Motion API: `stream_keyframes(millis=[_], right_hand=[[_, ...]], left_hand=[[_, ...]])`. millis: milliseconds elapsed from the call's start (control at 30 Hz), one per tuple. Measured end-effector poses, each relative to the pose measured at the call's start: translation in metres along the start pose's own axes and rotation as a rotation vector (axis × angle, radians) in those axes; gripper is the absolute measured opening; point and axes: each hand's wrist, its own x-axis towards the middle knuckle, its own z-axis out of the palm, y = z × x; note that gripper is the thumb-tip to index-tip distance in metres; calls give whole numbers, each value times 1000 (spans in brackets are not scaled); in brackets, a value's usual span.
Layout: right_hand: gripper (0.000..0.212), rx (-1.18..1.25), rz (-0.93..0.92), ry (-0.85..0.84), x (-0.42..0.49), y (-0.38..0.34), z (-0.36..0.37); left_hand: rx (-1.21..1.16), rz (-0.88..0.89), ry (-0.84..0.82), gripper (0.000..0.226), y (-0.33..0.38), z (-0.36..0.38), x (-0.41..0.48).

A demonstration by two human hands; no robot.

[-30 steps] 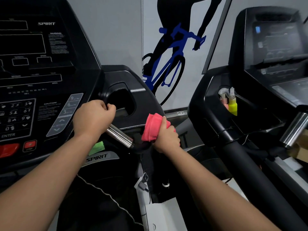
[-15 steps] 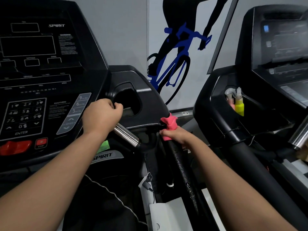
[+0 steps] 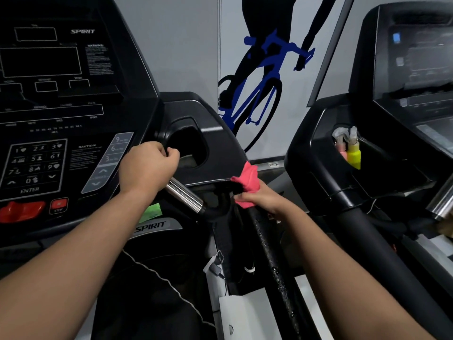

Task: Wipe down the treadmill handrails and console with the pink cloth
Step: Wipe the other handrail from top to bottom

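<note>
At far left we log the black keypad console (image 3: 61, 106) | our left hand (image 3: 147, 165), fingers curled round the shiny chrome grip bar (image 3: 186, 196) | our right hand (image 3: 259, 198) pinches the crumpled pink cloth (image 3: 246, 182) atop the black side handrail (image 3: 269, 253).

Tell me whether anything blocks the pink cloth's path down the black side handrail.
Nothing visible does. The right hand holds the pink cloth at the top of the handrail, which lies bare below it.
</note>
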Motion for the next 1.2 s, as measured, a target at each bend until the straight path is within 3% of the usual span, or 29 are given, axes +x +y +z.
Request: stream_keyframes(millis=[67,133,233,300,433,533,667,767,933,1067,1200], right_hand=[[41,168,30,-79,-9,2,-8],[31,303,161,-95,-10,14,-12],[70,452,343,-67,-6,38,-9],[79,425,363,-27,-2,45,-11],[54,233,335,-130,-9,20,-20],[48,-53,275,-146,-11,-8,-14],[102,-505,301,247,-8,-35,29],[98,-932,234,409,-15,-38,56],[70,-875,-88,323,-34,-23,40],[53,-898,-125,163,-47,-24,26],[46,-843,-63,138,-46,-26,11]], left_hand=[[6,0,5,39,0,1,0],[14,3,11,39,0,2,0],[19,5,13,39,-1,3,1],[17,6,11,39,-1,3,1],[24,-1,23,38,0,4,1],[34,-7,34,38,1,5,1],[38,-18,29,37,1,6,1],[33,-24,23,37,2,4,0],[36,-37,20,36,3,4,0],[37,-44,13,37,2,4,0],[24,-39,21,37,2,4,-1]])
